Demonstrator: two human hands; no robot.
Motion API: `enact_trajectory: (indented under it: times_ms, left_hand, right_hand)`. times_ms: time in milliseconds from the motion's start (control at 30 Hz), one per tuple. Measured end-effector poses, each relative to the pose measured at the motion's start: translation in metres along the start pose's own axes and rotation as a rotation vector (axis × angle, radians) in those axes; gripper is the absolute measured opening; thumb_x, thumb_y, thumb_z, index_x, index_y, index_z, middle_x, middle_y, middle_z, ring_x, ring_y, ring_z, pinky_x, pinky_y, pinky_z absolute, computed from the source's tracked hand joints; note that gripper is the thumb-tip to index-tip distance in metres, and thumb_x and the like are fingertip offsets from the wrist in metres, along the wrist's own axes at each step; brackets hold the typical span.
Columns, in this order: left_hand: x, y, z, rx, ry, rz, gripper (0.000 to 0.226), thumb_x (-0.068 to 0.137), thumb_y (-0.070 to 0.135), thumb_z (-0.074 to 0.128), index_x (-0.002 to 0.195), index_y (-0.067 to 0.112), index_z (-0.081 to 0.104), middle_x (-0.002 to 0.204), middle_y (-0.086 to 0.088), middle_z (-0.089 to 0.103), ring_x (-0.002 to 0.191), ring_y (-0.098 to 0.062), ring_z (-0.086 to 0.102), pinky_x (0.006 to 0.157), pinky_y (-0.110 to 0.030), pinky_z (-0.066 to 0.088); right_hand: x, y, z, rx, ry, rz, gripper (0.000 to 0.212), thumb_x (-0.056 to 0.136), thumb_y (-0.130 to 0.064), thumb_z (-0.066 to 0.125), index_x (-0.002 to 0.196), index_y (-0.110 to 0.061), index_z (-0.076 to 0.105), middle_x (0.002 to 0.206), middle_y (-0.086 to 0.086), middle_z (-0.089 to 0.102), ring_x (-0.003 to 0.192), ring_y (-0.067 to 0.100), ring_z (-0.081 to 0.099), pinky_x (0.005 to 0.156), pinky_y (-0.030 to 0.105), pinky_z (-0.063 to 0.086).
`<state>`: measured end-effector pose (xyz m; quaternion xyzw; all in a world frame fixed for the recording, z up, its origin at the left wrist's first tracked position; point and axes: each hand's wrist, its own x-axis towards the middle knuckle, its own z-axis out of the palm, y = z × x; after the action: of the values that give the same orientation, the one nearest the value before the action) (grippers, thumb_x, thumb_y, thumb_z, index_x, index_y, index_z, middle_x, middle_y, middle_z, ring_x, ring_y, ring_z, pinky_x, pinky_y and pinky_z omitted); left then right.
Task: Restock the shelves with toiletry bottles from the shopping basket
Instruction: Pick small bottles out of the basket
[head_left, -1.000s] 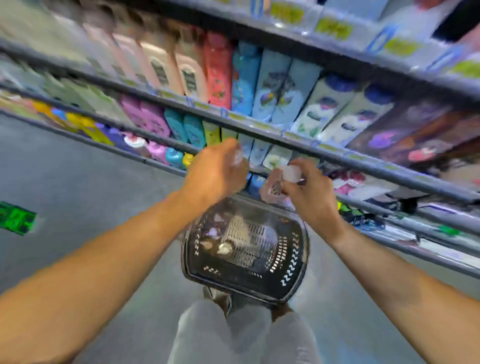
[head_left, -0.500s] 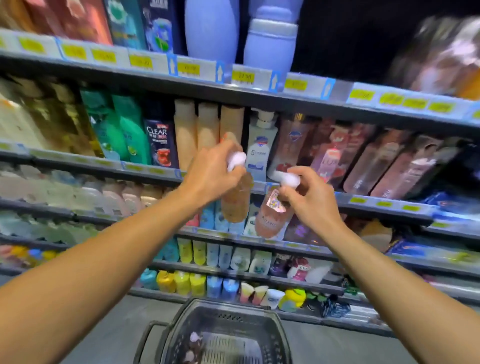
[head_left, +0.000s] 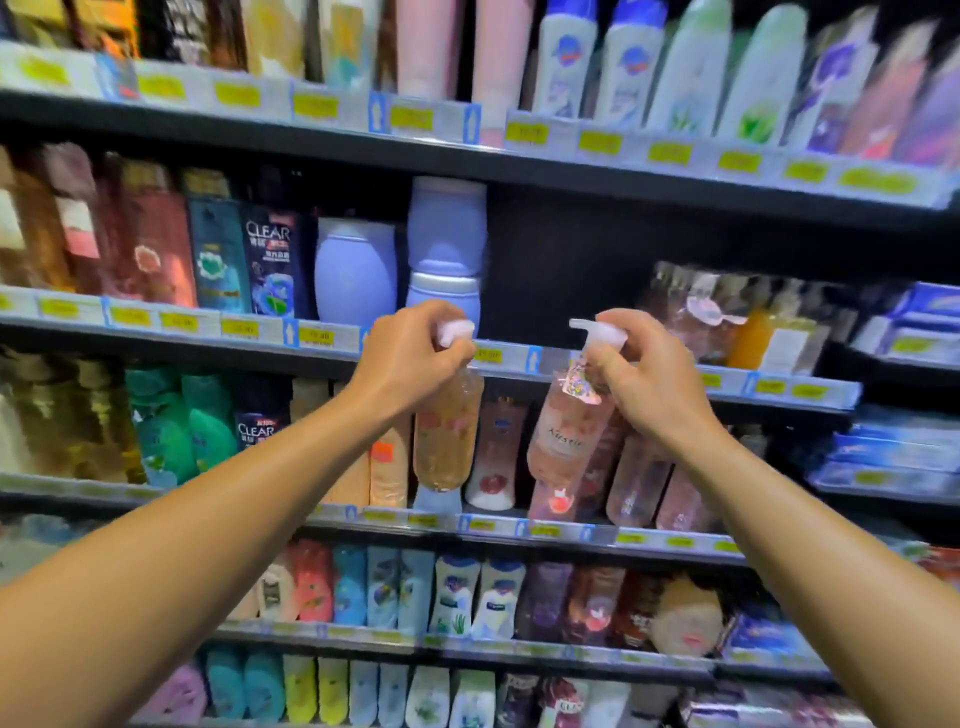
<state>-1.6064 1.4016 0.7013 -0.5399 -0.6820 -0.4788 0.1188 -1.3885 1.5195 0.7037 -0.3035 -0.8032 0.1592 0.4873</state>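
Head view: both hands are raised in front of the shelves, each carrying a pump bottle by its neck. The left hand (head_left: 410, 358) has its fingers curled round the collar just under the white pump of the amber bottle (head_left: 448, 431), which hangs upright below the grip. The right hand (head_left: 644, 382) pinches the neck of the pink bottle (head_left: 563, 441), which hangs tilted, base swung toward the left. Both bottles are in the air, just in front of the edge of the middle shelf (head_left: 519, 358), below the dark gap (head_left: 566, 270) between the lilac bottles (head_left: 447, 244) and the packs toward the shelf's right end.

Each bottle is clear, stiff plastic, round-bodied, full of liquid with specks in it, so I judge them fairly heavy for a two-finger hold and prone to swinging. The smooth wall and glossy label look slippery; the neck under the pump collar is the sure place to hold, with the collar acting as a stop. The pump head is the weak part: lifting by the spout could snap or loosen it. For setting down, a hand round the body would steady the base better.
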Motion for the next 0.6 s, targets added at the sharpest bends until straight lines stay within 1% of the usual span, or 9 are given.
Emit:
enact_trajectory:
  times_ms: [67,167,233,300,333,400,467,533,600]
  left_hand:
    - [0.011,0.012,0.003,0.008,0.023,-0.01,0.032,0.081,0.031,0.069,0.112,0.024,0.069,0.109,-0.003,0.072,0.101,-0.027,0.064,0.088,-0.038,0.05]
    - [0.024,0.03,0.012,0.017,0.044,-0.013,0.031,0.081,0.033,0.067,0.111,0.026,0.069,0.108,0.001,0.072,0.102,-0.023,0.064,0.088,-0.033,0.048]
    - [0.032,0.039,0.019,0.001,0.041,-0.013,0.029,0.082,0.034,0.066,0.109,0.025,0.069,0.104,0.005,0.072,0.099,-0.017,0.064,0.082,-0.028,0.045]
    - [0.036,0.05,0.027,-0.024,0.048,-0.013,0.027,0.082,0.032,0.067,0.108,0.024,0.069,0.098,0.008,0.07,0.094,-0.013,0.063,0.076,-0.023,0.041]
    - [0.038,0.055,0.031,-0.035,0.056,-0.009,0.026,0.081,0.03,0.067,0.107,0.023,0.069,0.097,0.008,0.07,0.092,-0.014,0.063,0.077,-0.024,0.042]
    - [0.042,0.064,0.039,-0.04,0.056,0.003,0.024,0.081,0.029,0.067,0.103,0.021,0.07,0.096,0.005,0.071,0.092,-0.017,0.064,0.083,-0.03,0.048]
    - [0.045,0.07,0.047,-0.035,0.046,0.002,0.022,0.081,0.029,0.067,0.101,0.022,0.069,0.097,0.005,0.071,0.093,-0.017,0.063,0.085,-0.034,0.05]
    - [0.049,0.072,0.055,-0.025,0.042,-0.011,0.022,0.081,0.03,0.068,0.101,0.023,0.069,0.096,0.006,0.07,0.092,-0.016,0.063,0.083,-0.033,0.05]
    - [0.052,0.074,0.063,-0.019,0.039,-0.025,0.02,0.08,0.031,0.068,0.099,0.024,0.069,0.094,0.007,0.07,0.091,-0.016,0.064,0.081,-0.033,0.051]
  right_hand:
    - [0.015,-0.002,-0.017,-0.016,0.026,-0.036,0.027,0.089,-0.026,0.063,0.116,-0.025,0.062,0.098,-0.015,0.062,0.084,-0.002,0.055,0.067,-0.001,0.034]
    - [0.038,-0.004,-0.04,0.006,0.062,-0.057,0.027,0.089,-0.026,0.064,0.115,-0.025,0.063,0.093,-0.015,0.063,0.085,-0.001,0.058,0.068,0.001,0.037]
    - [0.053,-0.004,-0.053,0.024,0.08,-0.074,0.026,0.089,-0.025,0.064,0.115,-0.024,0.064,0.095,-0.011,0.066,0.088,0.006,0.062,0.077,0.015,0.046]
    - [0.067,-0.003,-0.066,0.013,0.096,-0.108,0.026,0.089,-0.025,0.063,0.116,-0.024,0.063,0.098,-0.007,0.067,0.091,0.011,0.063,0.08,0.026,0.048]
    - [0.075,-0.002,-0.071,0.008,0.098,-0.124,0.027,0.09,-0.024,0.062,0.117,-0.023,0.062,0.098,-0.004,0.067,0.091,0.014,0.064,0.081,0.028,0.049]
    - [0.089,0.001,-0.08,0.021,0.093,-0.147,0.03,0.091,-0.022,0.06,0.121,-0.021,0.06,0.099,0.002,0.069,0.09,0.022,0.065,0.084,0.038,0.052]
    - [0.103,0.006,-0.085,0.03,0.082,-0.17,0.033,0.091,-0.019,0.059,0.124,-0.018,0.058,0.102,0.008,0.069,0.092,0.029,0.065,0.087,0.046,0.052]
    - [0.114,0.012,-0.085,0.034,0.075,-0.193,0.036,0.091,-0.017,0.059,0.126,-0.018,0.057,0.105,0.009,0.068,0.093,0.03,0.065,0.087,0.048,0.052]
    - [0.122,0.019,-0.082,0.036,0.079,-0.217,0.037,0.09,-0.016,0.06,0.126,-0.018,0.056,0.102,0.005,0.067,0.09,0.027,0.065,0.086,0.043,0.053]
